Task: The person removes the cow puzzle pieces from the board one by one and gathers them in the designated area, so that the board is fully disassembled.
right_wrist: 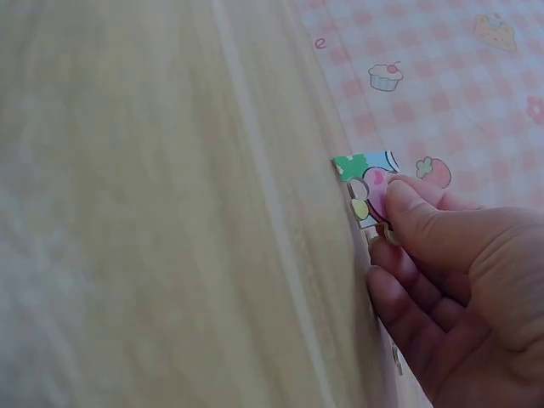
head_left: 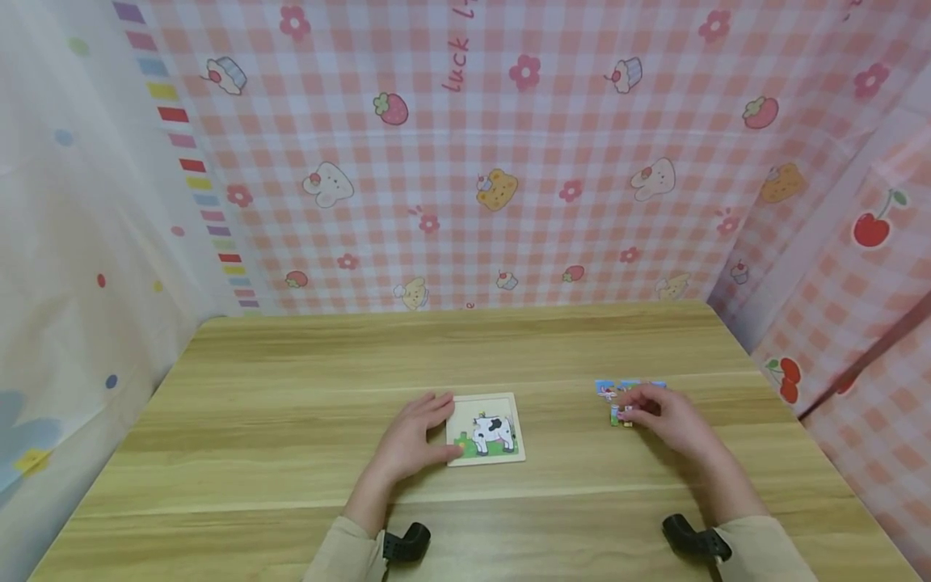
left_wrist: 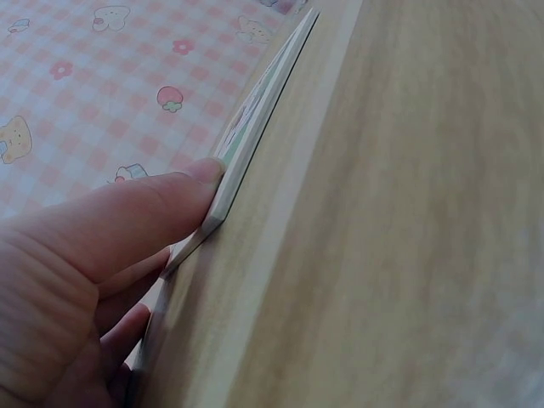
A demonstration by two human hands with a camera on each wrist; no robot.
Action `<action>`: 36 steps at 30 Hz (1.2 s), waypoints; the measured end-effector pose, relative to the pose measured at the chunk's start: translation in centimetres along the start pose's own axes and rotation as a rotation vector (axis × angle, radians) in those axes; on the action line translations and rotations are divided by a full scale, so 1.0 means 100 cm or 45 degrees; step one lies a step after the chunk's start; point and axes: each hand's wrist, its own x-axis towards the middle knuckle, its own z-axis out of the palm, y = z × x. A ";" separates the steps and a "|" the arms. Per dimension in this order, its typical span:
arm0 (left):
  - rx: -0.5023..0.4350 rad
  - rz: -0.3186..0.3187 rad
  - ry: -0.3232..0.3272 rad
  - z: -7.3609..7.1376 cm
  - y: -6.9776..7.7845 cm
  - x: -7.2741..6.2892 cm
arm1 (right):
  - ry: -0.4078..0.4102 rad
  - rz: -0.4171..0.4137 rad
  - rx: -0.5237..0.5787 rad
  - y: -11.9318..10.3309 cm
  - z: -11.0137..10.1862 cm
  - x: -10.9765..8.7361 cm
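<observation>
A square wooden puzzle board [head_left: 473,404] lies on the table, showing a black-and-white cow on green grass. My left hand [head_left: 414,436] rests at its left side, fingers at the upper left edge and thumb on the lower left corner. In the left wrist view, the thumb [left_wrist: 161,204] presses the board's edge [left_wrist: 255,140]. To the right, my right hand [head_left: 669,416] pinches a small puzzle piece [right_wrist: 374,191] between thumb and fingers. The piece is printed in green, blue and pink, partly covered by the thumb.
More puzzle pieces [head_left: 605,389] with blue print lie in a row just behind my right hand, partly hidden by it. The wood-grain table [head_left: 291,364] meets a pink checked cloth [head_left: 451,162] at its back edge. Black wrist cameras [head_left: 407,543] sit on both wrists.
</observation>
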 end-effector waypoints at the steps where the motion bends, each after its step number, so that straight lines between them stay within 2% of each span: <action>1: 0.001 -0.002 0.000 0.000 0.000 0.000 | -0.002 0.005 -0.012 0.001 0.000 0.001; 9: 0.002 0.005 0.001 0.002 -0.001 0.001 | 0.000 -0.022 -0.131 0.004 0.005 0.006; 20: -0.010 -0.007 0.003 0.001 -0.001 0.000 | 0.030 -0.022 -0.215 0.001 0.008 0.012; 29: -0.023 -0.003 0.003 0.000 0.000 0.000 | 0.070 -0.063 -0.250 0.003 0.010 0.014; 36: -0.012 0.001 -0.001 -0.001 0.001 0.000 | 0.087 -0.038 -0.222 0.004 0.011 0.012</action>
